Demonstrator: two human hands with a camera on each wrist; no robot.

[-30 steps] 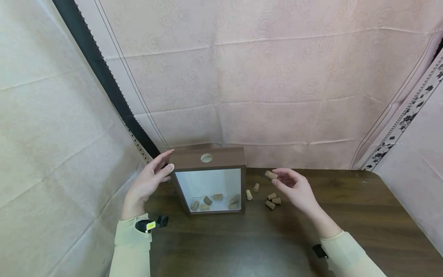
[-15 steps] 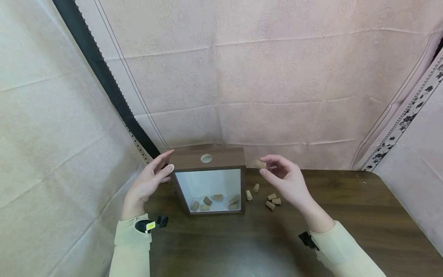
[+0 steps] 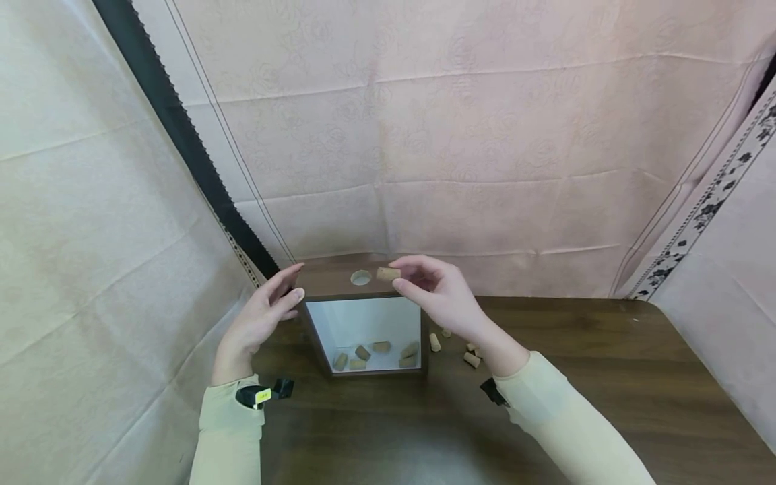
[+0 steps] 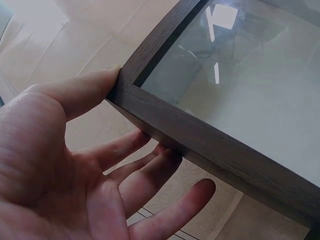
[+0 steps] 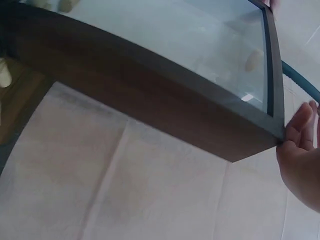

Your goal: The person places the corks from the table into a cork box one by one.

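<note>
A brown wooden box frame with a clear front pane stands on the table, a round hole in its top. Several corks lie on its floor behind the pane. My right hand pinches a cork between thumb and fingers, just right of the hole above the box top. In the right wrist view my right hand is at the box's corner and the held cork is hidden. With thumb and fingertips, my left hand touches the box's upper left corner; its fingers are loosely extended.
Loose corks lie on the dark wooden table right of the box, such as one cork near its side and another cork farther right, partly behind my right wrist. Pale patterned cloth hangs behind and at both sides.
My right hand has carried the pinched cork up and left, from over the loose corks to above the box top. My left hand and the box have stayed put.
</note>
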